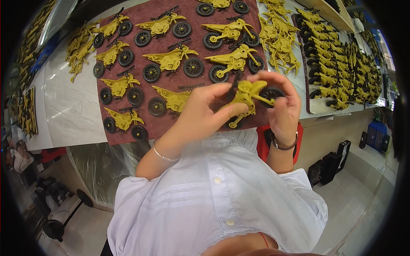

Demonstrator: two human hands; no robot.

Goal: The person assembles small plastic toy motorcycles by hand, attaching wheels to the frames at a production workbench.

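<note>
Over the near edge of the dark red cloth I hold a yellow toy motorcycle (pixel 247 102) above the table. My left hand (pixel 207 112) grips its body, with the thumb pressed along the side. My right hand (pixel 285 102) curls around the front end, fingers closed about a black spoked wheel (pixel 269 94) at the yellow fork. Whether that wheel is seated in the fork, I cannot tell. Close to my left hand lies a yellow motorcycle body (pixel 171 99) with a black wheel (pixel 157 106) at its left end; my hand hides its right end.
Rows of yellow toy motorcycles with black wheels (pixel 193 67) cover the red cloth (pixel 121 138). Loose yellow parts lie in piles at the left (pixel 80 49) and right (pixel 279 38). A tray (pixel 318 106) of packed motorcycles stands far right. Something red (pixel 297 143) shows below the table edge.
</note>
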